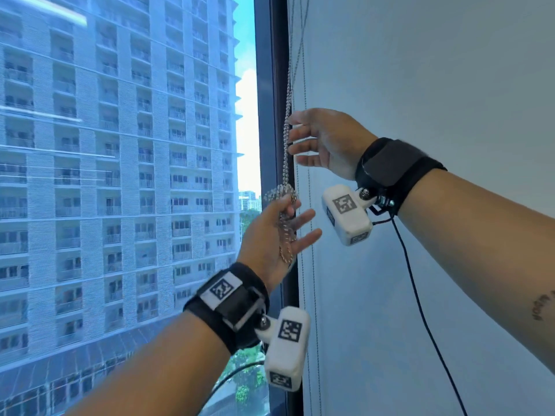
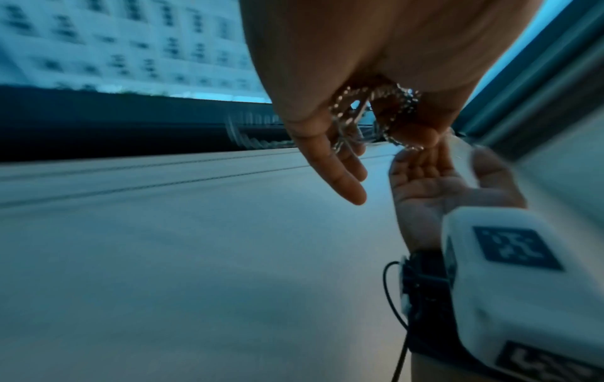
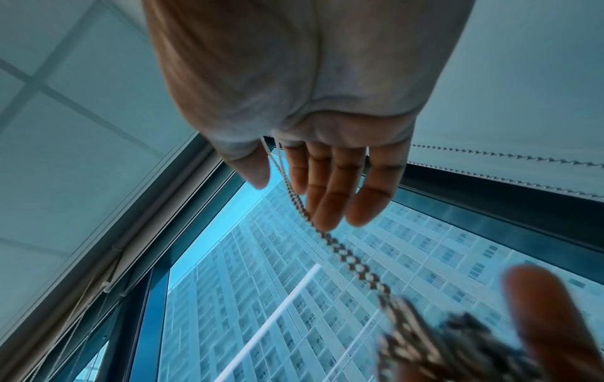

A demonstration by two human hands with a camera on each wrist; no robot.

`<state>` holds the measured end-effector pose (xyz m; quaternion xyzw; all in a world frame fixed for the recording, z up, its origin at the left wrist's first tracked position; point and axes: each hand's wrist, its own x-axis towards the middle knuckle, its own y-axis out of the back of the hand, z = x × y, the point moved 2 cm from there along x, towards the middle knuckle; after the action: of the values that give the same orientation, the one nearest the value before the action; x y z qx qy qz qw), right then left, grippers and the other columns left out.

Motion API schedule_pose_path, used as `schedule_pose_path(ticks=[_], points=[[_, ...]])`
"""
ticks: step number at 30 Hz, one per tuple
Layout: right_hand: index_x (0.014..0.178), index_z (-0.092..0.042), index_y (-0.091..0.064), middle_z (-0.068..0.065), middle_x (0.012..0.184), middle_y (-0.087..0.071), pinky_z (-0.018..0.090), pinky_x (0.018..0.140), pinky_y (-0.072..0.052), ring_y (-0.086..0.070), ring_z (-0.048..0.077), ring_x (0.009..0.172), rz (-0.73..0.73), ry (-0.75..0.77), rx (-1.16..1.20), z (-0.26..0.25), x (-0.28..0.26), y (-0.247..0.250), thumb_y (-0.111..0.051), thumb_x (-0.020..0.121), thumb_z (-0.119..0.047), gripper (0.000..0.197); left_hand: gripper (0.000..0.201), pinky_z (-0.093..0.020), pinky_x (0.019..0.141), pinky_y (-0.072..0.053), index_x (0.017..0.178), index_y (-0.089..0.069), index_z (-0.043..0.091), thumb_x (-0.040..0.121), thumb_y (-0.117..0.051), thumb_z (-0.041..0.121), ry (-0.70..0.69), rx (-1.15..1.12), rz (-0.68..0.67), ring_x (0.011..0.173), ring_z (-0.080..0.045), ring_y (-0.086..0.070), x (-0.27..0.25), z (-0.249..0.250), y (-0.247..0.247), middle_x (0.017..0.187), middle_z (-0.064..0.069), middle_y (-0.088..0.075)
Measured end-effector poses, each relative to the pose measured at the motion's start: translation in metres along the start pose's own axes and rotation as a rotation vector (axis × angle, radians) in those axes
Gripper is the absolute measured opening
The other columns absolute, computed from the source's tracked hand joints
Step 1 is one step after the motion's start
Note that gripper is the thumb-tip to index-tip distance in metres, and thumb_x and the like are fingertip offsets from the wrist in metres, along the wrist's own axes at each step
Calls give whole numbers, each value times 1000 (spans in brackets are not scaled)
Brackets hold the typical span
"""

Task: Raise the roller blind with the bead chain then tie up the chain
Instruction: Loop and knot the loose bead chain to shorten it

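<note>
The silver bead chain hangs twisted along the dark window frame. My left hand is below, palm up. Its thumb and forefinger pinch a bunched loop of the chain, and the other fingers are spread. In the left wrist view the chain wraps round the left hand. My right hand is higher, with straight fingers beside the chain, which it touches lightly. From the right wrist, the chain passes the right hand between thumb and fingers, which do not close on it.
To the right of the frame hangs a pale blind fabric with stitched seams. A tower block shows through the glass on the left. A black cable trails from my right wrist camera.
</note>
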<state>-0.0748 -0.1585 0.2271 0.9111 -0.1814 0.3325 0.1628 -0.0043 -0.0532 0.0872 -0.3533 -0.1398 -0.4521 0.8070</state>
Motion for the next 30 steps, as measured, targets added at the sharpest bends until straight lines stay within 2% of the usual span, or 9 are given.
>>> schedule_pose_path(ticks=[5, 8, 10, 14, 17, 20, 22, 27, 30], points=[[107, -12, -60, 5, 100, -57, 33, 81, -47, -52, 20, 92, -81, -29, -290, 39, -11, -8, -56, 98, -46, 36, 34, -40, 66, -58, 64, -46, 15, 97, -43, 19, 64, -40, -9, 81, -22, -67, 3, -25, 14, 105, -13, -61], [100, -9, -61, 12, 98, -62, 38, 72, -46, -53, 27, 77, -191, -107, -245, 75, -29, -21, -54, 100, -38, 30, 25, -37, 65, -56, 77, -55, 14, 95, -40, 21, 134, -53, -45, 85, -23, -64, 8, -30, 18, 97, -9, -56], [101, -7, -61, 9, 92, -67, 36, 64, -46, -57, 20, 65, -156, -110, -163, 94, -39, -22, -53, 101, -29, 24, 28, -37, 67, -58, 98, -64, 8, 92, -42, 24, 175, -101, -47, 96, -27, -66, 6, -33, 24, 107, -13, -61], [98, -6, -62, 6, 87, -69, 39, 72, -51, -62, 21, 73, -50, -72, -48, 110, -44, -12, -54, 102, -22, 18, 51, -45, 76, -62, 118, -66, -2, 93, -43, 35, 186, -192, 72, 117, -36, -66, 1, -37, 25, 131, -25, -62], [95, -7, -64, 8, 86, -70, 40, 65, -53, -63, 26, 72, 7, -60, -128, 111, -39, -16, -54, 101, -22, 19, 44, -42, 66, -63, 110, -67, 3, 99, -48, 41, 131, -158, 253, 100, -33, -73, 6, -38, 10, 114, -21, -71], [94, -10, -64, 7, 87, -68, 40, 71, -54, -65, 22, 73, 129, -27, -201, 116, -36, -16, -51, 100, -22, 19, 24, -37, 61, -63, 106, -68, 10, 99, -60, 32, 21, 51, 398, 87, -27, -75, 13, -34, 8, 97, -10, -74], [98, -9, -60, 7, 89, -66, 42, 77, -57, -67, 18, 73, 170, -55, -160, 124, -35, -11, -48, 102, -21, 17, 19, -40, 69, -64, 111, -66, 16, 94, -68, 23, -8, 156, 448, 89, -24, -73, 15, -30, 16, 96, -2, -71], [102, -9, -56, 10, 91, -61, 46, 81, -58, -64, 20, 63, 165, -112, -189, 136, -34, 3, -45, 105, -22, 17, 23, -41, 95, -55, 109, -72, 15, 94, -65, 32, 4, 460, 356, 109, -21, -67, 22, -23, 32, 113, -4, -71], [120, -6, -55, 6, 98, -65, 38, 86, -54, -66, 20, 82, 161, -125, -229, 136, -35, 6, -45, 105, -26, 27, 25, -41, 104, -49, 110, -75, 19, 92, -66, 34, -58, 643, 271, 109, -13, -66, 25, -17, 38, 112, 2, -73]])
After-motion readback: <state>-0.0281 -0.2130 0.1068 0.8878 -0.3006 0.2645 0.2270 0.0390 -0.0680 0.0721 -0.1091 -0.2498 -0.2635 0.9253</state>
